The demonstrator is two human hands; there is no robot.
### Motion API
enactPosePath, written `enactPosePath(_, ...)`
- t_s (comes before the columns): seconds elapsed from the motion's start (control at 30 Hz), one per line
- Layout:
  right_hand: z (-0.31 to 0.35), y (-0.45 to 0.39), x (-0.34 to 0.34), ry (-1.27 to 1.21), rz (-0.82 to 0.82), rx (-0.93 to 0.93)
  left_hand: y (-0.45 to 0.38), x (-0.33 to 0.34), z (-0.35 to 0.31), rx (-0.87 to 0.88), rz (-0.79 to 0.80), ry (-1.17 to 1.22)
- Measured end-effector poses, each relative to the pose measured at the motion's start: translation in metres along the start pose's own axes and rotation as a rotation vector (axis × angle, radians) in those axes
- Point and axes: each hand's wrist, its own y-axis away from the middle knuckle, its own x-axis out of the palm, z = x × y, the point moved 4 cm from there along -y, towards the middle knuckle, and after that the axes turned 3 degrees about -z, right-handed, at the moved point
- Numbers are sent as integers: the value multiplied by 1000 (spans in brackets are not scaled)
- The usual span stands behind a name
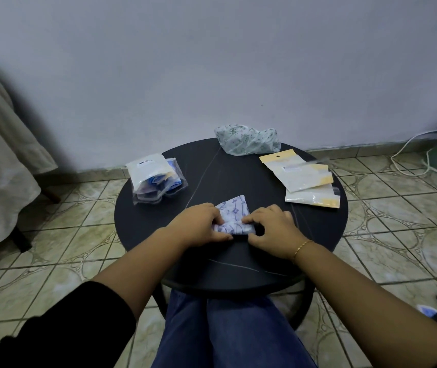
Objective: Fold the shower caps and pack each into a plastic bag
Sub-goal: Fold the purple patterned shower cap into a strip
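Now, cap in hand: the purple-patterned shower cap [233, 214] lies near the front middle of the round black table [318, 235], already folded small; its near edge is bunched between both hands, its far corner lies flat and free.
Left hand: the left hand [203, 223] covers the cap's left side, fingers curled over the fold and thumb along the near edge; it pinches the cap rather than resting flat.
Right hand: the right hand [270, 229] pinches the cap's right near edge with curled fingertips; a thin bracelet [301, 247] sits at the wrist.
Step, as I judge it: another fold is being made or pressed; the cap looks nearly small enough for a bag.
Doing it well: keep the slippery film pinned with one hand while the other turns the edge; press air out toward the open side; crease firmly, since thin plastic will likely spring back; match the folded width to the bags.
Empty bags: flat bags with yellow headers [305, 176] lie at the right, well apart from the hands; reach for one only once the fold holds.
Packed bags: a heap of filled clear bags [156, 179] sits at the left edge.
Waiting cap: a green-patterned cap [247, 140] lies crumpled at the far edge, unfolded.
Hidden: the cap's middle and the fingertips beneath it are covered by the hands; how many layers are folded cannot be told.
Hard to make out: label print on the bags is too small; the count of empty and filled bags is unclear; dim light blurs the cap's elastic rim.
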Motion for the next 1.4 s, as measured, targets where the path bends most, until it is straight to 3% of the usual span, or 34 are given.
enactPosePath(0.17,-6,-1,-1,-232,-43,141,-2,-2,3,-26,39,5)
enactPosePath(0.43,-3,-8,-2,-378,-112,281,5,0,4,-159,33,251)
enactPosePath(0.5,-2,-9,1,-395,-119,304,5,1,3,-142,17,213)
enactPosePath(0.6,-1,-11,3,-406,-122,300,4,1,1,-80,-103,54)
enactPosePath(0.77,0,-13,7,-318,-104,291,7,0,-11,70,-282,-1)
enactPosePath(0.97,1,-4,0,-266,148,229,7,8,-3,31,-157,-120)
enactPosePath(1.23,-4,-22,7,-329,103,196,6,17,-4,46,-175,-47)
enactPosePath(1.4,-5,-28,5,-288,116,172,-1,15,4,76,-308,-81)
